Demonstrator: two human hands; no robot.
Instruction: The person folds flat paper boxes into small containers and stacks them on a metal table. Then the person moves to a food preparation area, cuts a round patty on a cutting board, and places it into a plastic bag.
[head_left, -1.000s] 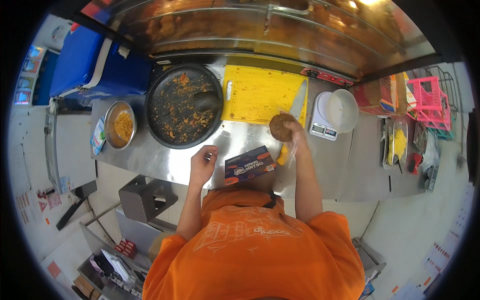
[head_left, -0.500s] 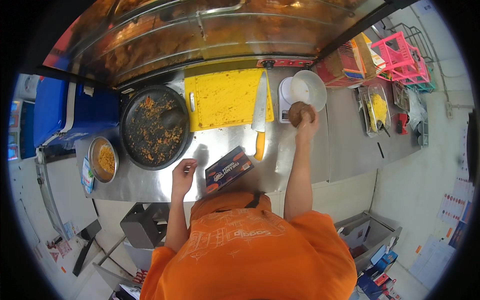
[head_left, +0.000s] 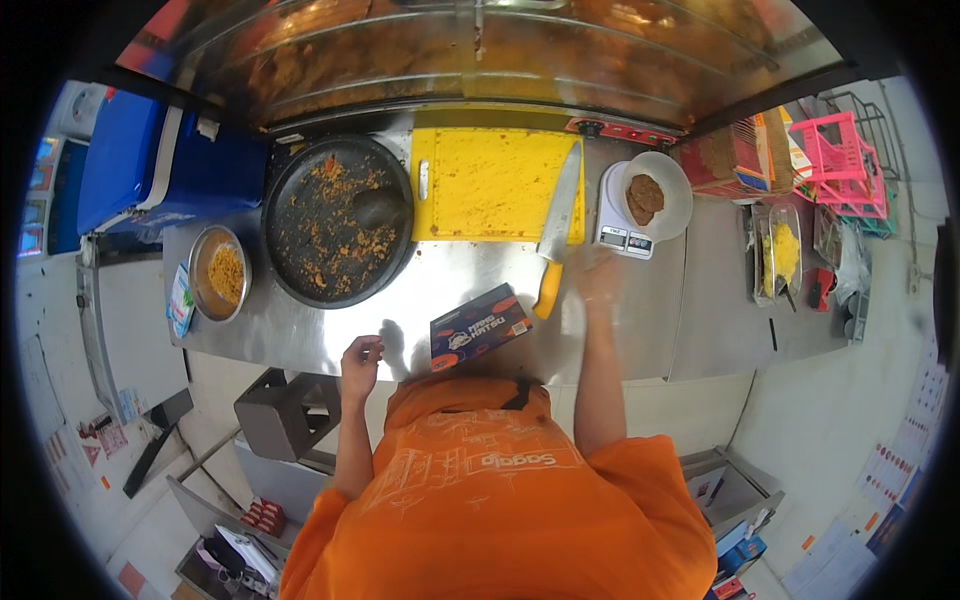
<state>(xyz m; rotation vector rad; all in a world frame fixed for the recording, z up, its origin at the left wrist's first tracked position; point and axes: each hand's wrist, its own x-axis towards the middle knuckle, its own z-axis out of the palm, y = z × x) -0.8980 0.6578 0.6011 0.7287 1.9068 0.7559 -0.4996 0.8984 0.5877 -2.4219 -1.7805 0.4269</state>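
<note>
Two brown, round, patty-like pieces (head_left: pixel 644 197) lie in a translucent round bowl (head_left: pixel 676 180) on a white kitchen scale (head_left: pixel 612 205). Just in front of the scale is my right hand (head_left: pixel 598 283), smeared by motion, so its fingers cannot be read; it is apart from the brown pieces. My left hand (head_left: pixel 362 362) hovers by the counter's front edge with fingers curled in and nothing visible in them. Between my hands a dark printed carton (head_left: pixel 478 328) sits at the front edge. A knife with a yellow handle (head_left: pixel 547 290) rests across the right side of a yellow cutting board (head_left: pixel 490 190), its handle on the steel.
A large black round pan (head_left: pixel 325 265) with brown crumbs stands on the left. Beside it are a metal bowl (head_left: pixel 203 297) of yellow bits and a blue cooler box (head_left: pixel 122 165). A glass-fronted cabinet (head_left: pixel 400 60) borders the back; a clear tray (head_left: pixel 765 285) of yellow food is far right.
My right hand has let go of a brown piece, leaving it in the bowl, and drawn back toward me. My left hand stays near the front edge. The view has shifted slightly.
</note>
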